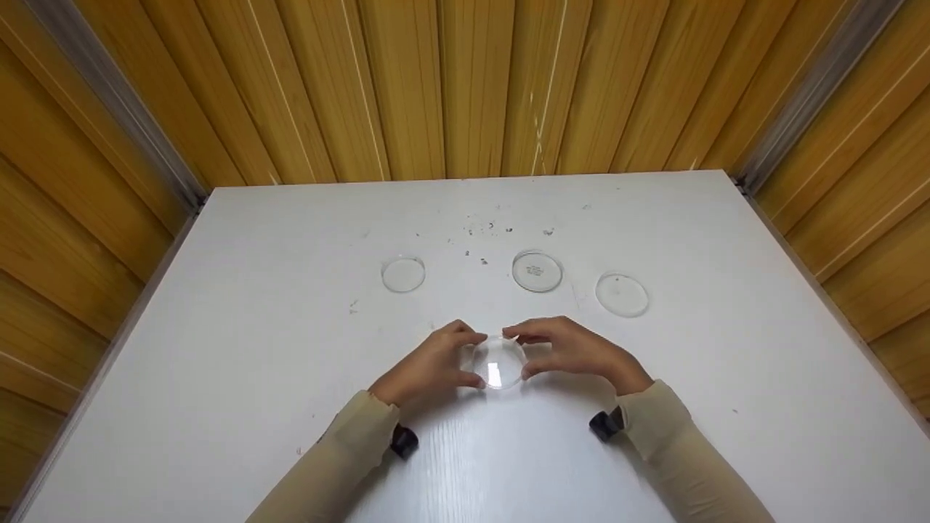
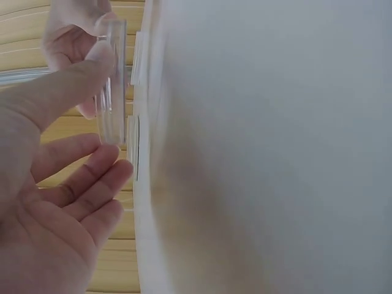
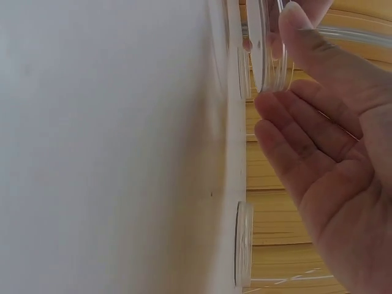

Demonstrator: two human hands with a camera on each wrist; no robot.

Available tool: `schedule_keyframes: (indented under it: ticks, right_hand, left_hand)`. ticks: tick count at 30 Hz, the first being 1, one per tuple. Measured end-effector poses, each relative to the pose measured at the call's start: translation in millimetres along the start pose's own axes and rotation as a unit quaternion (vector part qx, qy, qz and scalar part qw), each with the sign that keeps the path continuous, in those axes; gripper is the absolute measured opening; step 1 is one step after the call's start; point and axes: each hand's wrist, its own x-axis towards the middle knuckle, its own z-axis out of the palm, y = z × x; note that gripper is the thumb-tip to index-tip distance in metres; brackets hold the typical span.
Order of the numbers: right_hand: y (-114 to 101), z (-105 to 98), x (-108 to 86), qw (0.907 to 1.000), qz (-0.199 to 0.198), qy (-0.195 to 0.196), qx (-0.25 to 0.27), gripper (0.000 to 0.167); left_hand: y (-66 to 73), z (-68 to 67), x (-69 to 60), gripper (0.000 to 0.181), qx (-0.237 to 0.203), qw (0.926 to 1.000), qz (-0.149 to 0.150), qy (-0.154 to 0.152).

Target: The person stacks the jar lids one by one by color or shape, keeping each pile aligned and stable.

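With both hands sharing one light, brittle-looking piece, the step in hand is judged to call for an even, gentle pinch: the rim is best pressed equally from both sides, so that the clear dish [image 1: 498, 362] is neither tipped nor squeezed out of line. Any lowering or parting of its layers should be done slowly and level, with the flat faces left untouched by the fingertips so that they are not smudged. Whether a lid is seated on it cannot be told for certain, though more than one edge line is shown from the wrists.

The clear dish is held between the left hand [image 1: 436, 363] and the right hand [image 1: 574, 352], just above the tabletop [image 1: 218, 327] and roughly level. Its rim is clasped by both: the near side is met by the thumbs, the far side by the forefingers, whose tips are brought close together; the palms are well apart. The other fingers are loosely bent below the rim.

Beyond the left hand, a left dish [image 1: 403, 274] is set down; beyond the right hand, a middle dish [image 1: 538, 272] and, farther out, a right dish [image 1: 623, 294].
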Motion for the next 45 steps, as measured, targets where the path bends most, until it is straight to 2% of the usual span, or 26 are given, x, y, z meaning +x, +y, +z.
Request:
schedule_keyframes:
  ticks: [5,13,16,20,23,32,38,45]
  right_hand:
    - [-0.3,1.3,-2.9,0.9995,-0.011,-0.003,-0.028,0.062]
    - [-0.2,2.9,-6.0,0.9995,-0.014,-0.011,-0.027,0.062]
    - [0.4,3.8,-6.3,0.9992,-0.027,-0.015,-0.027,0.062]
    - [1.1,6.0,-5.0,0.9968,-0.055,-0.024,-0.053,0.061]
    - [-0.5,6.8,-4.1,0.9953,-0.062,-0.029,-0.069,0.061]
    - [-1.7,9.3,-3.0,0.9951,-0.052,-0.034,-0.076,0.061]
    - [-3.2,11.1,-2.8,0.9953,-0.032,-0.038,-0.083,0.062]
    - [-7.5,10.0,-3.1,0.9958,-0.035,-0.039,-0.075,0.061]
  left_hand:
    - [0.3,5.1,0.7,0.064,0.000,1.0000,-0.007,-0.006]
    - [-0.6,9.4,1.0,0.063,-0.006,0.9998,-0.014,-0.012]
    - [-0.8,9.9,0.6,0.063,-0.010,0.9997,-0.019,-0.016]
    - [-2.0,10.7,0.3,0.061,-0.011,0.9996,-0.018,-0.016]
    - [-2.7,10.9,0.4,0.061,-0.008,0.9997,-0.016,-0.015]
    - [-5.1,11.5,0.4,0.063,-0.003,0.9996,-0.020,-0.018]
    - [-5.9,11.7,-0.3,0.063,-0.001,0.9997,-0.014,-0.019]
    - [-6.0,11.4,0.6,0.064,0.000,0.9996,-0.017,-0.021]
